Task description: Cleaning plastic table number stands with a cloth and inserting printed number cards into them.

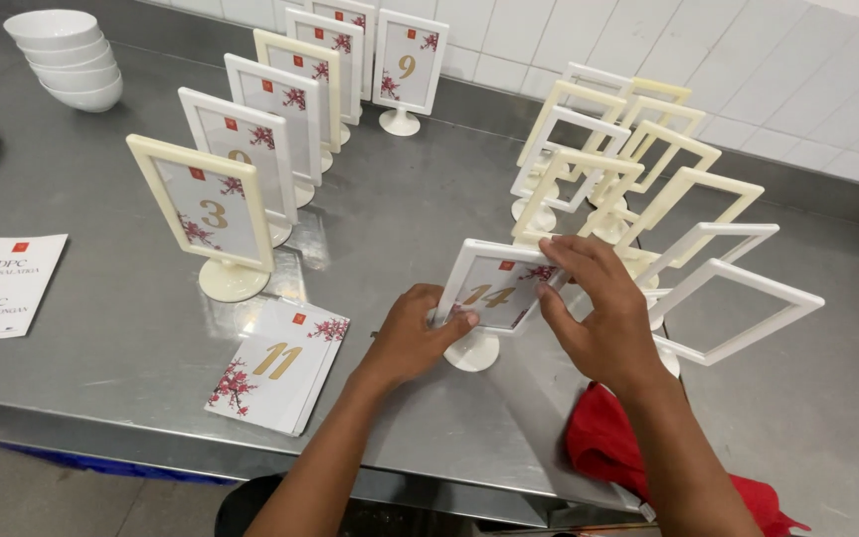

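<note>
A white table-number frame (494,288) on a round foot stands tilted near the front of the steel counter (400,229), with a numbered flower card inside it. My left hand (412,333) grips its lower left edge. My right hand (599,308) holds its right side, fingers over the top corner. A small stack of numbered flower cards (278,365) lies flat to the left of my left hand.
A row of filled number frames (251,159) runs back along the left. Several empty cream and white frames (648,199) crowd the right. Stacked white bowls (64,55) sit far left, paper sheets (2,283) lie at the left edge, and a red cloth (608,443) hangs at the front.
</note>
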